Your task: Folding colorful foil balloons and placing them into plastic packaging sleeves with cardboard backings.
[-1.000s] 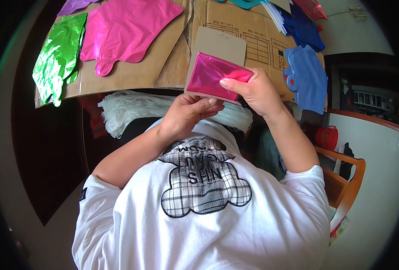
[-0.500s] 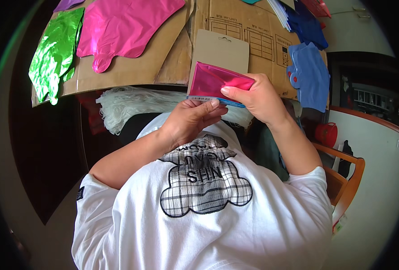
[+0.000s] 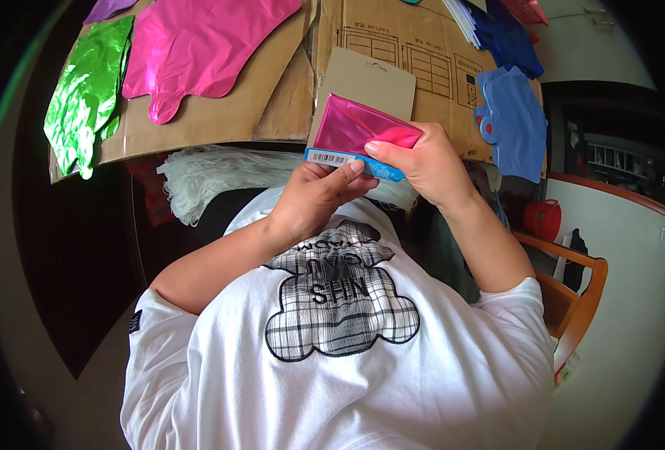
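A folded pink foil balloon (image 3: pixel 355 126) lies against a grey-beige backing card (image 3: pixel 381 84) with a hanging slot at its far end. Along the near end of the card, a blue strip (image 3: pixel 383 169) with a barcode shows. My left hand (image 3: pixel 310 196) pinches this strip, thumb on top and fingers beneath. From the right, my right hand (image 3: pixel 436 166) grips the foil and the card, its thumb pressing on the folded foil; its other fingers are hidden behind. Both hands hold the piece just in front of the cardboard-covered table (image 3: pixel 284 112).
Flat pink foil (image 3: pixel 209 56) and crinkled green foil (image 3: pixel 88 94) lie at the table's left. Blue cut-out pieces (image 3: pixel 514 120) lie at its right edge. Below the near edge hangs a bundle of white strings (image 3: pixel 220 176). A wooden chair (image 3: pixel 573 300) and a red basket (image 3: pixel 543 219) stand at right.
The card has tilted so that its blue strip and barcode now face up more fully. Both hands keep their hold, with the left thumb slightly lower on the strip.
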A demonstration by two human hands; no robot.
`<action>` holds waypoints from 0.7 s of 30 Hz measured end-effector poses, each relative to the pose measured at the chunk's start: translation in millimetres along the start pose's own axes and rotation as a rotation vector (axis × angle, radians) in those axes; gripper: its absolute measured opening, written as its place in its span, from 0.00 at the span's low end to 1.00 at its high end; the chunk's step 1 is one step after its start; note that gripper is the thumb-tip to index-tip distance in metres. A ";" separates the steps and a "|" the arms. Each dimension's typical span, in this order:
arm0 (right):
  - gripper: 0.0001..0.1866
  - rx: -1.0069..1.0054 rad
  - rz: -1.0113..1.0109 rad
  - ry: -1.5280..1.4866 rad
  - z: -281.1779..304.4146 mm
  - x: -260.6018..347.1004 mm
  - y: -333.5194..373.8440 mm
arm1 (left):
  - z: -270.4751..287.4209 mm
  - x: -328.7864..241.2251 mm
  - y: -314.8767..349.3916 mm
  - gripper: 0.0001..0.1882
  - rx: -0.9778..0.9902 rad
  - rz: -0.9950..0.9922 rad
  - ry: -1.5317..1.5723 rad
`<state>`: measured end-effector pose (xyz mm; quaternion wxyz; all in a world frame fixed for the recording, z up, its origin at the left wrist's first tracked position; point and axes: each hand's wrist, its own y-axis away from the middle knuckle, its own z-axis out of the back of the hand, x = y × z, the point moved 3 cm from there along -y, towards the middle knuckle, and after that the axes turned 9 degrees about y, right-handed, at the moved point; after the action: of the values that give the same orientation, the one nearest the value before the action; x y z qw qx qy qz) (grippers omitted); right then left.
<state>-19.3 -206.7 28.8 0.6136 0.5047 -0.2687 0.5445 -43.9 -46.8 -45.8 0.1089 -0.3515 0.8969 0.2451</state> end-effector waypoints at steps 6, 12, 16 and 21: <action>0.11 -0.021 0.016 0.026 -2.1 -3.7 0.7 | 1.3 1.2 -2.1 0.10 -0.093 0.006 -0.040; 0.26 -0.433 0.401 0.654 16.2 21.5 -1.2 | 3.7 -1.8 -5.5 0.09 -0.165 -0.066 -0.099; 0.29 -0.312 1.093 1.321 8.3 47.5 4.5 | 3.8 -2.3 -6.6 0.10 -0.171 -0.103 -0.157; 0.47 0.281 0.943 1.181 -22.4 10.9 -33.9 | -4.9 -9.0 -8.6 0.10 -0.212 -0.113 -0.050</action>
<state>10.5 -178.4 19.5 0.2883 0.0352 -0.0116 0.9568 -31.5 -49.6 -41.5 0.1071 -0.4047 0.8418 0.3409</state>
